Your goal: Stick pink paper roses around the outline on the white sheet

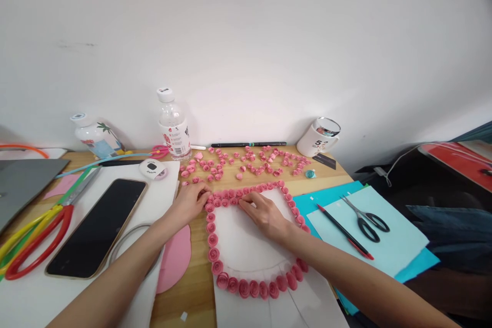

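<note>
A white sheet [249, 246] lies on the table, its drawn shape edged with pink rolled paper roses [212, 239]. Short rows of roses run along its top. My left hand [191, 202] is at the top left corner, its fingers curled and bent together against the roses there; what lies between the fingertips is hidden. My right hand [263, 213] reaches over the sheet, thumb and fingers pinched at a small pink paper rose [234, 201] in the lower of the top rows. More loose paper roses [265, 168] are scattered behind the sheet.
At the back stand a clear bottle [175, 130], a white bottle [98, 136] and a mug [317, 137]. A phone [99, 228] and large scissors [61, 212] lie left. Right, black scissors [369, 221] and a pen [344, 230] rest on blue paper [403, 233].
</note>
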A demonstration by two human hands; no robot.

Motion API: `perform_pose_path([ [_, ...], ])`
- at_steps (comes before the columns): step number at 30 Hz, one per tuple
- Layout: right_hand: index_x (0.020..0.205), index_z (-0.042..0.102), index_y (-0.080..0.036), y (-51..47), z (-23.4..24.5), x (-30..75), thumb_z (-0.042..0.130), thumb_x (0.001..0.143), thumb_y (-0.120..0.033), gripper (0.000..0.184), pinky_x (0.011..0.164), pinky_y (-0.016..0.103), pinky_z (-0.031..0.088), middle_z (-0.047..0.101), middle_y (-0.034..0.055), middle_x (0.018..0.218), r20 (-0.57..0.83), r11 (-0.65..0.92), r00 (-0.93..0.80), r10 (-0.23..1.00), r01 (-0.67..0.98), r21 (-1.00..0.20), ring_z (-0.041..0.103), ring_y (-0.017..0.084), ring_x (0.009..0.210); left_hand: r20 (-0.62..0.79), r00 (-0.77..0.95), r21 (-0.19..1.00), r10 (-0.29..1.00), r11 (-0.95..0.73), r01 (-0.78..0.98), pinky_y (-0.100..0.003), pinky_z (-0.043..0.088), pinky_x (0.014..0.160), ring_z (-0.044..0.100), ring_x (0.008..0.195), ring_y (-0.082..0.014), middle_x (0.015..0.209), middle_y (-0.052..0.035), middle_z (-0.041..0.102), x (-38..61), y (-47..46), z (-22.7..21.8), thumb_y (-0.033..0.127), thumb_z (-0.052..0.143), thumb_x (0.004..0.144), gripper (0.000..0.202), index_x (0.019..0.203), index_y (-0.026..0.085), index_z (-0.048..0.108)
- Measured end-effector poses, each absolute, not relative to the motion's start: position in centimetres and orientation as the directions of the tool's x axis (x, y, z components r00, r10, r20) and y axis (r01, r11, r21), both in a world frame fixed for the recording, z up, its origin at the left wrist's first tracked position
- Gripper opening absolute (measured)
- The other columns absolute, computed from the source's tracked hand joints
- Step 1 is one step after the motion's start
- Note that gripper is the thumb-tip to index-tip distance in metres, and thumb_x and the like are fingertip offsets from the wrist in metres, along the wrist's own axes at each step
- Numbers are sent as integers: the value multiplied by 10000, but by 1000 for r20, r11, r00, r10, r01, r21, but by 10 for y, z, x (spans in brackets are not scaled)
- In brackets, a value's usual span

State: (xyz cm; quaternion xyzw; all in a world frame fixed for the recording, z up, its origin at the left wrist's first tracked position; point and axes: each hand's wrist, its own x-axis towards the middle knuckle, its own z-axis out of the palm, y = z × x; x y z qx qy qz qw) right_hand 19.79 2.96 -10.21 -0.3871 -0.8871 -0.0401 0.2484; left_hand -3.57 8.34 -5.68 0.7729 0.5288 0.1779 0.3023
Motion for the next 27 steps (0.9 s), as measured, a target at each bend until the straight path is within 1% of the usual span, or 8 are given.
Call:
perform_pose_path([
  [5,880,608,-158,31,-101,197,342,929,-100,277,540,256,457,570,91,839,451,685,-585,674,724,-85,544,160,684,-34,396,643,918,-283,712,-272,402,613,550,562,-151,610,6,634,-36,83,-56,250,451,801,186,695,187,590],
  [8,842,602,-165,32,-100,195,350,931,-109,273,537,257,446,564,85,831,438,678,-579,687,728,-101,538,159,678,-47,395,642,918,-275,716,-269,390,602,540,551,-151,579,14,612,-35,83,-56,252,440,808,196,684,190,579],
  [11,837,603,-166,29,-98,193,366,938,-140,258,532,254,438,557,76,806,435,659,-555,709,740,-130,531,155,656,-55,383,638,922,-262,724,-270,380,605,538,553,-151,594,11,614,-35,83,-56,236,444,798,191,663,189,570],
  [14,887,616,-172,26,-92,193,400,939,-173,222,554,248,443,576,78,827,445,635,-516,732,754,-169,541,143,652,-50,373,635,926,-259,728,-274,374,610,533,554,-149,613,7,622,-35,83,-56,214,445,790,192,636,187,558],
  [17,928,629,-182,34,-80,195,421,933,-167,209,596,249,447,605,85,863,463,621,-483,743,755,-210,567,145,701,-56,370,619,927,-259,742,-278,368,616,530,565,-152,612,4,620,-35,83,-56,201,442,796,200,636,184,560],
  [21,901,648,-184,69,-65,187,453,920,-153,199,652,268,452,639,89,883,486,642,-484,728,730,-235,577,166,781,-43,371,615,928,-268,742,-277,369,619,537,585,-153,626,0,627,-35,83,-57,186,450,797,196,639,184,566],
  [24,869,652,-175,98,-59,174,538,873,-132,122,688,280,449,660,77,862,437,690,-562,703,689,-224,563,185,832,-26,376,630,926,-277,725,-268,371,594,533,578,-148,621,-6,621,-36,83,-59,189,452,797,201,624,183,554],
  [27,852,641,-168,117,-59,161,605,826,-121,65,677,277,424,664,62,823,326,702,-631,704,687,-188,538,197,857,-22,371,638,928,-273,720,-269,382,598,542,582,-147,639,-17,638,-37,83,-62,184,447,799,198,643,178,569],
])
